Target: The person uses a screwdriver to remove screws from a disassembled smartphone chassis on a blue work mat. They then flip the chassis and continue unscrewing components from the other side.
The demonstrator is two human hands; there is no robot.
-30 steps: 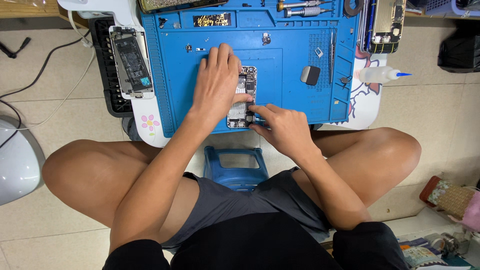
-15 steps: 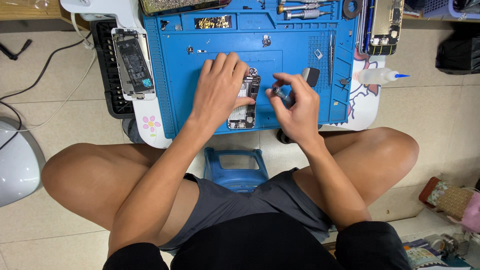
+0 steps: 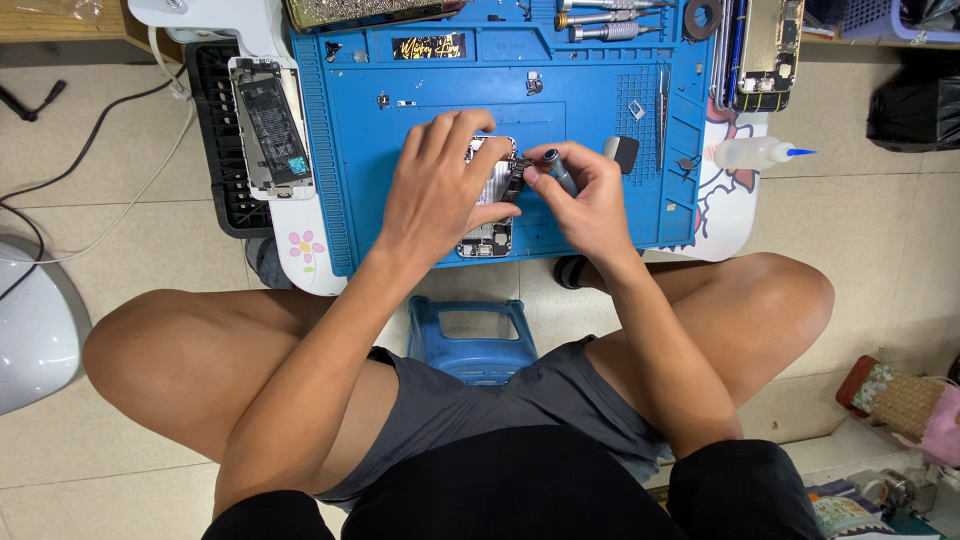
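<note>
Blue silicone covers most of the low work surface: a repair mat [image 3: 600, 215] with moulded trays along its top edge, lying on a white table [image 3: 735, 215] that shows at the mat's left and right borders. Below the table a small blue plastic stool [image 3: 478, 340] stands between the person's bare knees.

Left of the mat, a black ridged tray [image 3: 215, 130] carries an opened phone housing with its battery showing [image 3: 268, 125]. At the top right another opened phone body [image 3: 765, 50] lies beside the mat, and a clear squeeze bottle with a blue nozzle [image 3: 755, 153] lies on its side on the white table. Several metal screwdrivers [image 3: 605, 20] rest in the mat's upper tray, and a small dark block [image 3: 625, 152] sits on the mat just right of the hands.

At the mat's centre lies an opened phone [image 3: 490, 210], mostly covered. The left hand [image 3: 445, 190] lies spread over it, fingers pressing it down against the mat. The right hand [image 3: 590, 200] is closed around a dark-handled screwdriver [image 3: 560, 170], pinched between thumb and fingers, its tip angled down to the phone's upper right edge, just beside the left fingertips [image 3: 490, 125].
</note>
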